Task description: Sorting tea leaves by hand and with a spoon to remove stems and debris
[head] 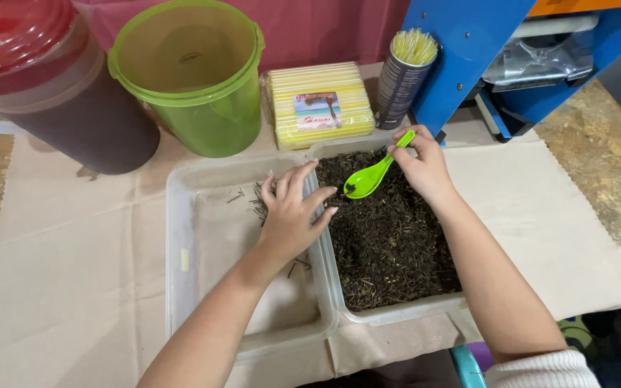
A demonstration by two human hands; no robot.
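Left tub (203, 287): clear plastic, just a few dark stems.
My left hand (290, 215): fingers spread, resting on the shared rims.
Spoon (369, 176): bright green, over the tea.
My right hand (420, 162): pinching the spoon's handle.
Right tub (397, 312): full of dark loose tea leaves (389, 244).

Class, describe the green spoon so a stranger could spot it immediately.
Find the two clear plastic tubs side by side on the table; the right tub holds dark dried leaves. Above it, the right hand holds a small bright green plastic spoon, the only utensil there.
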